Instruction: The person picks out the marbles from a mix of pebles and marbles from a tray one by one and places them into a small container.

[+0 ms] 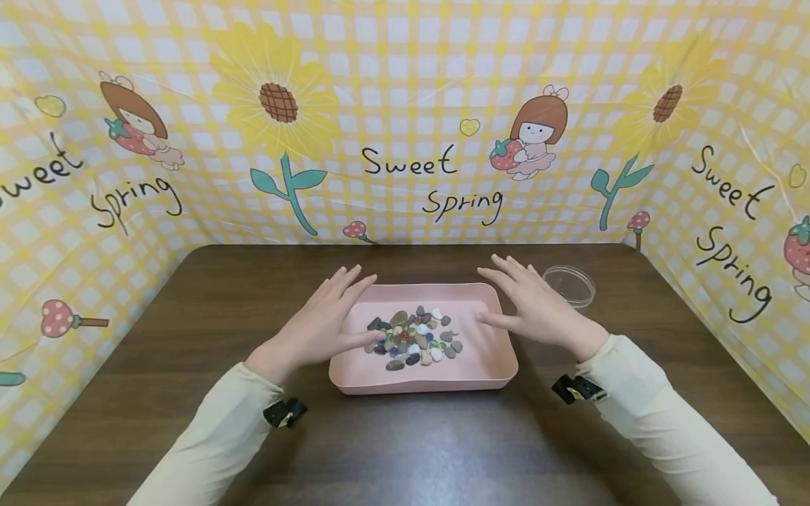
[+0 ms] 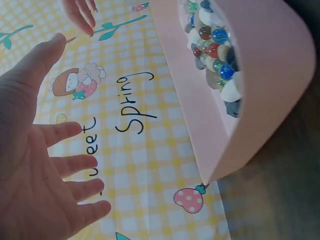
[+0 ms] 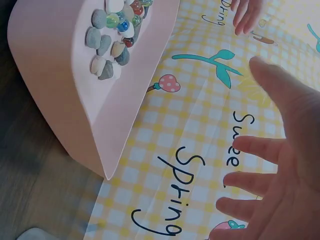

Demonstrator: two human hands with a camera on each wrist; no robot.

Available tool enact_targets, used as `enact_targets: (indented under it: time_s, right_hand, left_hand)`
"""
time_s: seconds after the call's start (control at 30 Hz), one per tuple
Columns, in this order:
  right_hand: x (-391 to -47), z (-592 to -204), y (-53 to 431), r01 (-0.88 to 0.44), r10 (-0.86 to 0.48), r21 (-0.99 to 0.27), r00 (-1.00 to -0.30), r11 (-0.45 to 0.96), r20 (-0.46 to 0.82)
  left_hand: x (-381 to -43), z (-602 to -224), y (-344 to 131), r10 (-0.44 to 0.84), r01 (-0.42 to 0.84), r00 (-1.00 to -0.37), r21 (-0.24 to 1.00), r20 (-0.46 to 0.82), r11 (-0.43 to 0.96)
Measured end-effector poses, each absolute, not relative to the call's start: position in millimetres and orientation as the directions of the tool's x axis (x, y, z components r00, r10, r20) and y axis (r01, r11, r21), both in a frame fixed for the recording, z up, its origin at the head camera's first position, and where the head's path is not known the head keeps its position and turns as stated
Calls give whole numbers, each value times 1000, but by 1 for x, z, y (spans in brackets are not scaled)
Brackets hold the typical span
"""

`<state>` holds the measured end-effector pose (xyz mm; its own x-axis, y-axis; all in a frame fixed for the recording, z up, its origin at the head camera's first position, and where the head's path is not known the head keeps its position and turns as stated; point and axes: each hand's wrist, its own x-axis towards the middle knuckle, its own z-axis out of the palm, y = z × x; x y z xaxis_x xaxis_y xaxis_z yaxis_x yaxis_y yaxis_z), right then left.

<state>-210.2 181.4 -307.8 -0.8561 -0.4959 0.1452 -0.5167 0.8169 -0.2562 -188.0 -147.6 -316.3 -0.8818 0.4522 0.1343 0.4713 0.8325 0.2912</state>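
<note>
1. Head: two hands, left hand [image 1: 313, 327] and right hand [image 1: 541, 306], hover wide open at the sides of one pink tray [image 1: 484, 355]. Between them lies its pile of stones and marbles [image 1: 414, 349], too crowded to count. Tabletop [image 1: 405, 450] extends outside both hands; one clear dish [image 1: 569, 284] sits just beyond the right. Cloth [image 1: 405, 105] reads "Sweet Spring" three times.
2. Left wrist: left hand splayed, apart from the tray's edge; "Spring" legible.
3. Right wrist: right hand likewise splayed; "Spring" legible.

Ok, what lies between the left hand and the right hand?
The pink tray, with its pebbles and glass marbles, lies between the left hand and the right hand; the head view shows it.
</note>
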Motion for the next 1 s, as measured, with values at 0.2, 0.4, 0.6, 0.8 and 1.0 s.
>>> enact_targets:
  time_s: [0.2,0.4,0.6,0.8,1.0]
  right_hand:
    - [-211,-306,179,-547,-518,-299,-837,782,176]
    - [-215,-306,176,-594,-546,-340,-804,729,234]
    - [-222,-308,172,-615,-558,-416,-786,669,264]
    - [-229,-311,167,-617,-564,-488,-780,617,273]
    - [-234,-316,161,-553,-555,-587,-807,591,202]
  left_hand:
    - [-184,-324,-156,462,477,-877,328,128,815]
    - [-181,-333,-164,449,449,-890,347,84,824]
    - [-178,-344,-170,419,408,-907,352,50,842]
    - [-177,-353,-175,393,370,-920,357,8,858]
    - [-178,-361,-180,413,388,-911,349,2,853]
